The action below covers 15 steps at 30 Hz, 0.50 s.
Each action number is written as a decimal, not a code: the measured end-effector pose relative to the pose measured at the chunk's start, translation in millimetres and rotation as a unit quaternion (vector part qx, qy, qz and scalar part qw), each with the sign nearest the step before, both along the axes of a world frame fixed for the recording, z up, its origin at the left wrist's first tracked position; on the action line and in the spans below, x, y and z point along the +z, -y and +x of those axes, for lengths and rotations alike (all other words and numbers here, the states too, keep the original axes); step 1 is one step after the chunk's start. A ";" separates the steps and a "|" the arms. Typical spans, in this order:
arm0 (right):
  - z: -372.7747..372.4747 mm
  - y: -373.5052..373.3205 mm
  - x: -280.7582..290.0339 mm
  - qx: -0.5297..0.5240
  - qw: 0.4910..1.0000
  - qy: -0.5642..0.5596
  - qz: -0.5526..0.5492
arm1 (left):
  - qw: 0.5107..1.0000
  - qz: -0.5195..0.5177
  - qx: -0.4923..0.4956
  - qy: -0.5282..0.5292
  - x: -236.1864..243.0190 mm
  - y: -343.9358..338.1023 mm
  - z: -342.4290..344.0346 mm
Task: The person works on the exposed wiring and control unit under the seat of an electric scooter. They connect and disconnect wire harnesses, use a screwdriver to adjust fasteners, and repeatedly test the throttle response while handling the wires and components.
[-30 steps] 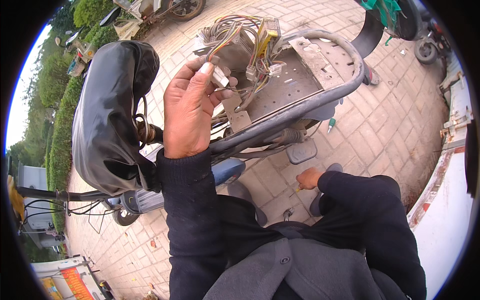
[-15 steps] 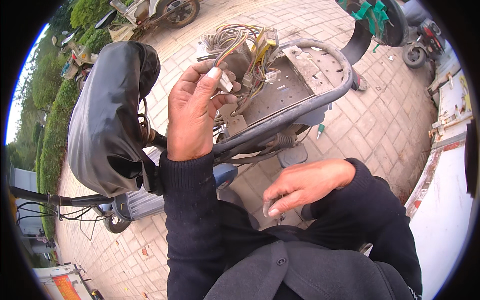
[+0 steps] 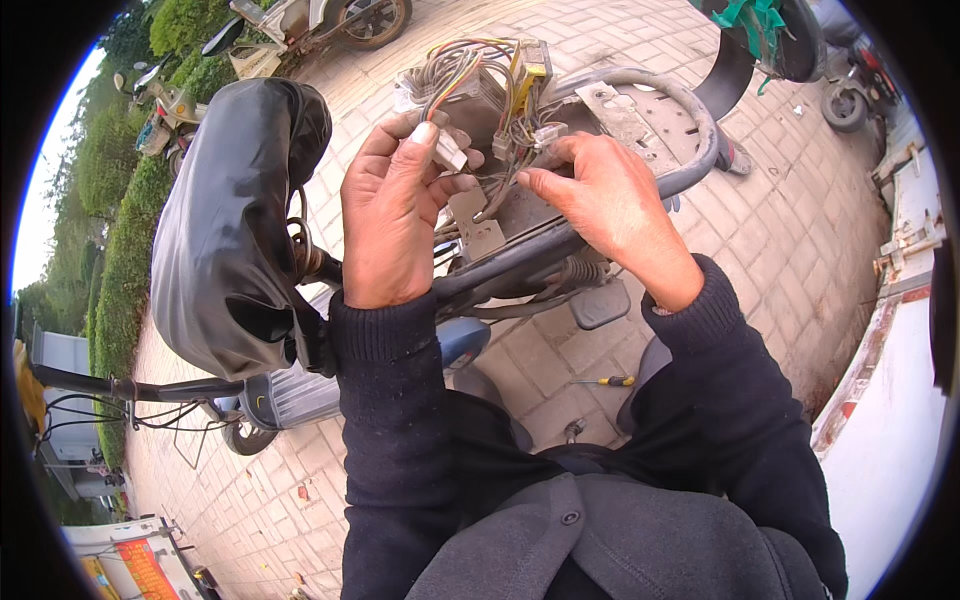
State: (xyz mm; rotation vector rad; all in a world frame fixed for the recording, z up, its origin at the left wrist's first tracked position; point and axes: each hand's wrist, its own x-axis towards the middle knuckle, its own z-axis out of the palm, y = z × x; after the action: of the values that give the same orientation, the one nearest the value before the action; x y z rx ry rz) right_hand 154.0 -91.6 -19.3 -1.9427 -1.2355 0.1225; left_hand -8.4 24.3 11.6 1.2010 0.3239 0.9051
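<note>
A white plug connector point(image 3: 448, 150) with several coloured wires point(image 3: 455, 85) running into it is pinched between the thumb and fingers of my left hand point(image 3: 392, 215). My right hand point(image 3: 618, 200) reaches over the frame of an electric scooter. Its thumb and index finger are apart, close beside another white connector point(image 3: 548, 134) in the wire bundle; the other fingers are partly hidden behind the hand. Behind the connectors sits a metal box with a yellow label point(image 3: 532, 75), wires looped over it. The dusty metal tray point(image 3: 630, 125) lies inside the curved grey frame tube point(image 3: 690, 175).
A black padded cover point(image 3: 235, 230) rises on the left, close to my left forearm. On the paving between my legs lies a yellow-and-black screwdriver point(image 3: 615, 381). A white panel point(image 3: 890, 430) stands at the right. Another scooter point(image 3: 325, 25) is parked at the back.
My right hand has moved up and forward from above my lap to the wires. My left hand still holds the white connector. The screwdriver on the ground has come into view.
</note>
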 end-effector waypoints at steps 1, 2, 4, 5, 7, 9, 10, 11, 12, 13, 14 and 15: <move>2.4 -0.3 3.6 0.007 1.000 -0.010 -0.007 | 1.000 0.000 -0.002 -0.003 -0.3 0.7 -0.8; 3.3 -0.8 6.2 0.003 1.000 -0.001 -0.021 | 1.000 0.003 -0.006 -0.003 -0.7 1.3 -0.7; 4.3 -2.0 9.7 -0.005 0.999 0.018 -0.049 | 1.000 0.010 -0.013 -0.004 -1.7 2.7 0.0; 3.5 -3.0 10.2 -0.012 0.999 0.007 -0.052 | 1.000 0.014 -0.013 -0.005 -2.3 3.2 0.7; 2.2 -6.3 10.3 -0.023 0.998 -0.013 -0.060 | 0.999 0.025 -0.024 -0.006 -2.8 3.1 1.4; 2.0 -7.5 9.9 -0.027 0.997 -0.052 -0.051 | 0.998 0.041 -0.050 -0.016 -2.1 1.0 1.4; 2.5 -7.8 9.8 -0.024 0.996 -0.080 -0.037 | 0.998 0.031 -0.048 -0.014 -1.9 0.2 1.1; 3.5 -7.6 9.9 -0.021 0.994 -0.108 -0.022 | 0.999 0.022 -0.046 -0.012 -1.5 -0.8 0.8; 5.3 -8.3 10.1 -0.002 0.992 -0.129 -0.013 | 0.998 0.012 -0.061 0.011 -1.5 -1.8 0.7; 7.4 -8.4 10.3 0.016 0.989 -0.149 -0.005 | 0.999 0.015 -0.025 -0.013 -2.0 -2.4 1.2; 9.2 -8.4 10.3 0.027 0.985 -0.173 -0.002 | 1.000 0.019 -0.007 -0.016 -2.6 -3.1 2.1; 10.9 -8.3 10.3 0.046 0.981 -0.190 0.008 | 1.000 0.023 0.011 -0.019 -3.4 -3.4 3.7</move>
State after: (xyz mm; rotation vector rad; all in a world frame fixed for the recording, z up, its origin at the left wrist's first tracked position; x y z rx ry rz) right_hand 164.9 -83.2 -9.0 -1.7455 -1.0643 0.5063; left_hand -4.7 27.7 8.2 1.2599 0.3496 0.9128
